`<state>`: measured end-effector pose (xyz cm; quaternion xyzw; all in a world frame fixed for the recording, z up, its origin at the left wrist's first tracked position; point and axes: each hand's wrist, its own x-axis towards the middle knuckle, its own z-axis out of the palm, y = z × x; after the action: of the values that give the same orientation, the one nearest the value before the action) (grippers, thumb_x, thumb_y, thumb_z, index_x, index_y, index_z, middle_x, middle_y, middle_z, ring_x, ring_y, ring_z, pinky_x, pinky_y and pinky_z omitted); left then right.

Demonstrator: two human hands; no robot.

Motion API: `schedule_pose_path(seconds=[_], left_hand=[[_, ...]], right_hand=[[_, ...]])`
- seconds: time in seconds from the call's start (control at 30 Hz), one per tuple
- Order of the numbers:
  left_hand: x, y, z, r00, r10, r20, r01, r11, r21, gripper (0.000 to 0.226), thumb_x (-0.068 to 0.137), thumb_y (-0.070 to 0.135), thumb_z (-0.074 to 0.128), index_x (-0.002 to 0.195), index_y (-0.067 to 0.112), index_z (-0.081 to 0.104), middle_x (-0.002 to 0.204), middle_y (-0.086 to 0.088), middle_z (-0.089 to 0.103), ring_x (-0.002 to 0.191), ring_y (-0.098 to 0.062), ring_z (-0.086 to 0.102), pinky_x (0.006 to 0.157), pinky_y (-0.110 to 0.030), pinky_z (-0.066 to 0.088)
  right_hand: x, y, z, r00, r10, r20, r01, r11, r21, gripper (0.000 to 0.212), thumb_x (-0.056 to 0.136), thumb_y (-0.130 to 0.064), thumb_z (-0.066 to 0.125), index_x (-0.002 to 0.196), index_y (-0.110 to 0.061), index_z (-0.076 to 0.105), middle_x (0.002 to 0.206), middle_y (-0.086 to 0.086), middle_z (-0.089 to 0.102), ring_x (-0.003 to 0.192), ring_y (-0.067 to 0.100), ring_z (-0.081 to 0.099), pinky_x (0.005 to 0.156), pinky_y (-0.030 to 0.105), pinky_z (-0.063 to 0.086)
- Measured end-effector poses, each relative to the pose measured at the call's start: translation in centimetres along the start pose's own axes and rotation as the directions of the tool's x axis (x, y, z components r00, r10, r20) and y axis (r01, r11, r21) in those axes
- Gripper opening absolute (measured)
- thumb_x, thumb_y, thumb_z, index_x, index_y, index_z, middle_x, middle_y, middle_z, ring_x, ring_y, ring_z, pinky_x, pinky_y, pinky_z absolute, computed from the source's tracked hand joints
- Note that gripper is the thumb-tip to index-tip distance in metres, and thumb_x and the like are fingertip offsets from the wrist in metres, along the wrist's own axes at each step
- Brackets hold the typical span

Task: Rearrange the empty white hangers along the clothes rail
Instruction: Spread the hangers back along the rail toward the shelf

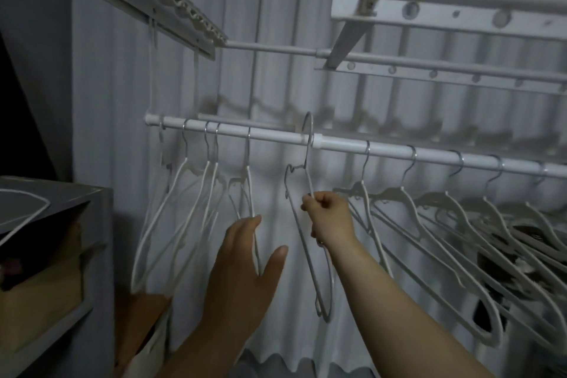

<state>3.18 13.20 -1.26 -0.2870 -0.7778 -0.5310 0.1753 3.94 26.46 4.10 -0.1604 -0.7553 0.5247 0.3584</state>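
Along the clothes rail point(276, 139): white hangers point(454, 218) hooked left and right.
Right hand point(326, 215): grips a single hanger point(308, 181), hook top above the rail.
Left hand point(242, 270): fingers straight, beside a hung hanger point(249, 187).
Room: dim; pale ribbed curtain point(276, 70), grey shelf point(61, 193) at left.

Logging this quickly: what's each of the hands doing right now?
Left hand: open, straight fingers against a hanging hanger.
Right hand: closed around a white hanger, its hook above the rail.
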Motion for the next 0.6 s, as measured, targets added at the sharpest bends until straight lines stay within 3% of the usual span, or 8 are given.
schedule_pose_path(seconds=[0.1,0.17,0.27,0.37,0.5,0.6], left_hand=[[0.5,-0.6,0.7,0.996,-0.083,0.024,0.081,0.995,0.054,0.069,0.085,0.026,0.059,0.142,0.017,0.022,0.150,-0.001,0.022,0.136,-0.017,0.027,0.107,-0.025,0.026],[0.7,-1.4,1.0,0.988,-0.144,0.061,0.141,0.989,0.039,0.073,0.086,0.019,0.057,0.145,0.018,0.013,0.152,-0.002,0.018,0.136,-0.019,0.030,0.109,-0.028,0.028],[1.0,-2.3,1.4,0.970,-0.219,0.109,0.223,0.975,-0.022,0.075,0.086,0.009,0.055,0.145,0.020,0.012,0.148,-0.004,0.028,0.113,-0.025,0.053,0.094,-0.034,0.046],[1.0,-2.6,1.7,0.948,-0.282,0.150,0.291,0.956,-0.042,0.073,0.086,0.004,0.052,0.145,0.018,0.012,0.140,-0.003,0.042,0.087,-0.024,0.056,0.079,-0.029,0.045],[1.1,-2.6,1.7,0.934,-0.326,0.148,0.343,0.933,-0.112,0.073,0.086,0.005,0.053,0.145,0.020,0.012,0.136,-0.006,0.045,0.103,-0.034,0.058,0.092,-0.042,0.048],[1.2,-2.4,1.2,0.933,-0.335,0.136,0.352,0.925,-0.139,0.062,0.091,0.008,0.045,0.144,0.020,0.017,0.123,-0.006,0.051,0.092,-0.029,0.058,0.087,-0.041,0.050]], right_hand=[[0.2,0.4,-1.1,0.999,0.040,-0.023,-0.040,0.999,0.003,0.014,0.092,-0.012,0.048,0.081,-0.005,0.051,0.057,0.008,0.039,0.028,0.004,0.039,0.025,0.010,0.025],[0.2,0.7,-1.7,0.998,0.060,-0.031,-0.060,0.998,0.004,0.016,0.092,-0.011,0.049,0.077,-0.005,0.049,0.054,0.005,0.036,0.024,0.003,0.038,0.024,0.009,0.025],[0.4,1.3,-2.0,0.997,0.078,-0.025,-0.079,0.997,-0.022,0.021,0.092,-0.011,0.050,0.071,-0.007,0.049,0.051,0.004,0.034,0.020,0.002,0.035,0.025,0.009,0.025],[0.5,1.5,-1.8,0.995,0.103,-0.010,-0.103,0.994,-0.032,0.013,0.092,-0.012,0.050,0.081,-0.005,0.051,0.051,0.002,0.034,0.021,0.002,0.037,0.025,0.009,0.025],[0.7,1.5,-1.2,0.994,0.109,0.014,-0.108,0.993,-0.044,0.012,0.092,-0.012,0.047,0.083,-0.005,0.049,0.055,0.003,0.035,0.042,0.012,0.038,0.025,0.009,0.026],[0.8,1.5,-0.7,0.995,0.100,0.026,-0.099,0.994,-0.034,0.013,0.093,-0.011,0.045,0.082,-0.005,0.048,0.054,0.002,0.035,0.034,0.007,0.039,0.025,0.009,0.025]])
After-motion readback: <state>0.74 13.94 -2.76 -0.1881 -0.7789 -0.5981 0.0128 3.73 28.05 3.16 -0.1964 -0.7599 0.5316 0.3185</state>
